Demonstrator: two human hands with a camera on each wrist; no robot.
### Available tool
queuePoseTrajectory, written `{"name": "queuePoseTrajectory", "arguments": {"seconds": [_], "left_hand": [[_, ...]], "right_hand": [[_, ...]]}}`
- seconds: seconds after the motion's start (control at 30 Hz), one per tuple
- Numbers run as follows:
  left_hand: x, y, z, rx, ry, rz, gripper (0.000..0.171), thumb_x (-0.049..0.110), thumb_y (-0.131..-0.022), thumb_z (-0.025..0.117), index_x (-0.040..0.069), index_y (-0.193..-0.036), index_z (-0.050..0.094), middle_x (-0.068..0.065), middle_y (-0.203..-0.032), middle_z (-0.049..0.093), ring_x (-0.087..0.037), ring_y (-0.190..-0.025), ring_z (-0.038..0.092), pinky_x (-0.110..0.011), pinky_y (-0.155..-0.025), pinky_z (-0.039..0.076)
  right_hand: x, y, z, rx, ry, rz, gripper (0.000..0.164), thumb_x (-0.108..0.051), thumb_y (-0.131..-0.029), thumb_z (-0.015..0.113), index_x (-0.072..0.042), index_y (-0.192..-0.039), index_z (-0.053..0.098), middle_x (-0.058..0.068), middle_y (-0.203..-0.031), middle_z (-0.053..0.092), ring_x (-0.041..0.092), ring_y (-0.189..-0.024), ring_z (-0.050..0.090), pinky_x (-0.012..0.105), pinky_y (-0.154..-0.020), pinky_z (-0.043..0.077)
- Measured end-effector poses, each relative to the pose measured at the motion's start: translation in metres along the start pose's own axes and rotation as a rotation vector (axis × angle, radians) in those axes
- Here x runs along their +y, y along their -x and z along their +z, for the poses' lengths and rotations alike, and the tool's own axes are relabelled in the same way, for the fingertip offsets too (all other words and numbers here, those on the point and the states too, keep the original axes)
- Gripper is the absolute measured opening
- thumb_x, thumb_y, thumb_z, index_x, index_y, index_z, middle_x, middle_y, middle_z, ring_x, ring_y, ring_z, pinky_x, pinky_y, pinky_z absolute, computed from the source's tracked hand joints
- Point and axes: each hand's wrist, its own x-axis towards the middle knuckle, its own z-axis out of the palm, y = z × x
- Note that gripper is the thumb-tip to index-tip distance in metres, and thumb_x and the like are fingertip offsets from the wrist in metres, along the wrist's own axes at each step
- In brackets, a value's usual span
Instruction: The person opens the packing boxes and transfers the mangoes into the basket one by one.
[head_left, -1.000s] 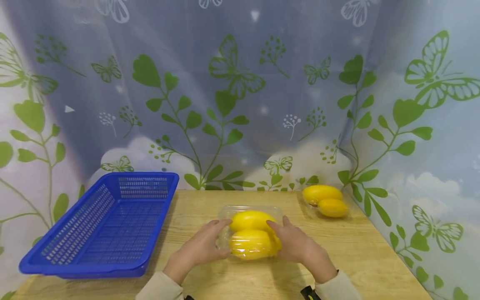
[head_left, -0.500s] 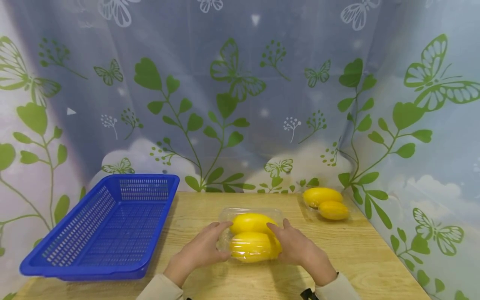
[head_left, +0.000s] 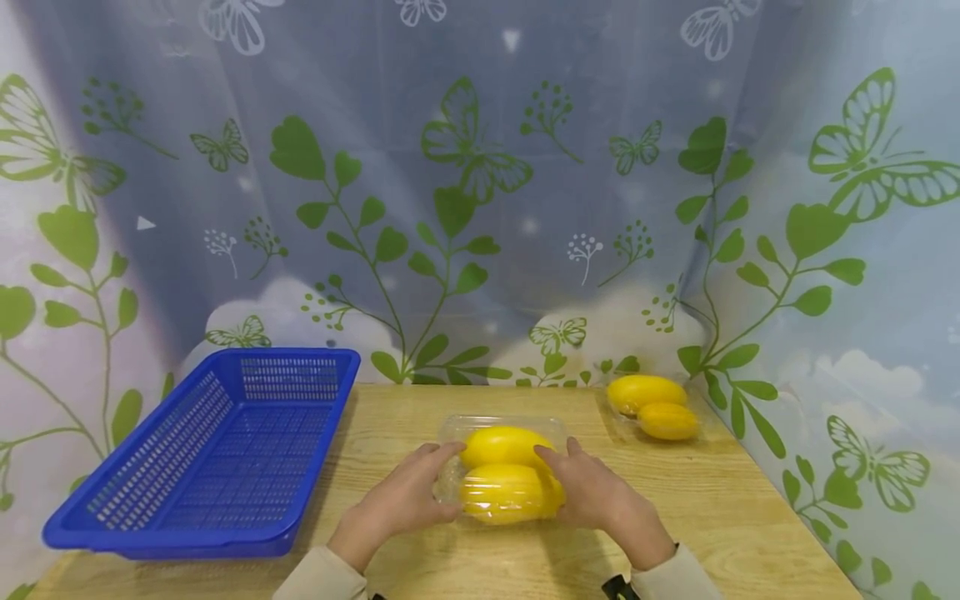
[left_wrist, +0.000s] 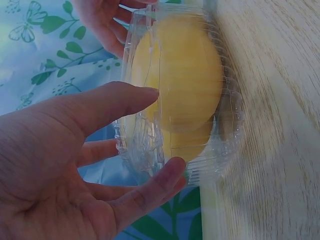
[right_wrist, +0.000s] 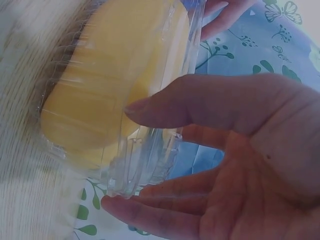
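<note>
Passage between blue basket point(head_left: 172, 541) and clear box point(head_left: 453, 431) (left grip point(head_left: 408, 492) across its near end), yellow fruit point(head_left: 645, 392) blocking far right

The left grip point(left_wrist: 52, 155) pinches a clear plastic box point(left_wrist: 145, 145) of yellow fruit point(left_wrist: 185, 75) on a wooden tabletop point(left_wrist: 280, 125)

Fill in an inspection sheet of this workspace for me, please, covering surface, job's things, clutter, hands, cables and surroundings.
Surface: light wood-grained table.
Job's things: clear container on the table, with at least two yellow oval items inside.
Clutter: blue basket at the left; more yellow ovals at the far right, apparently in clear packaging.
Hands: left hand and right hand hold opposite ends of the container, fingers and thumbs against it.
Cables: nothing seen.
Surroundings: curtain printed with leaves and butterflies.
</note>
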Motion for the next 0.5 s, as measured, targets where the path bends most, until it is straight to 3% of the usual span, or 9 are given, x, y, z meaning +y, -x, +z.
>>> {"name": "queuePoseTrajectory", "arguments": {"seconds": [0.13,0.37,0.5], "left_hand": [[0.0009,0.0002,0.0002,0.012,0.001,-0.010,0.087,0.018,-0.082,0.085,0.007,-0.156,0.041,-0.027,-0.147,0.052,-0.042,-0.128,0.057,-0.062,-0.101,0.053],[0.0006,0.0001,0.0011,0.000,-0.004,-0.022,0.080,0.019,-0.084,0.083,0.006,-0.154,0.045,-0.028,-0.147,0.052,-0.036,-0.115,0.063,-0.055,-0.092,0.058],[0.0010,0.0002,0.0012,0.005,-0.006,-0.029,0.080,0.020,-0.084,0.083,0.006,-0.153,0.046,-0.030,-0.151,0.048,-0.042,-0.124,0.060,-0.061,-0.098,0.055]], "right_hand": [[0.0010,-0.0009,-0.0005,0.000,0.009,0.002,0.079,0.004,-0.082,0.081,-0.005,-0.153,0.047,0.046,-0.157,0.026,0.061,-0.127,0.053,0.058,-0.088,0.058],[0.0014,-0.0010,0.0006,0.017,0.017,-0.006,0.077,-0.003,-0.083,0.083,-0.005,-0.152,0.049,0.044,-0.156,0.031,0.061,-0.131,0.051,0.064,-0.098,0.053],[0.0006,-0.0013,0.0016,0.042,0.075,-0.037,0.076,-0.003,-0.081,0.084,-0.003,-0.150,0.051,0.046,-0.151,0.037,0.056,-0.114,0.063,0.060,-0.093,0.057]]}}
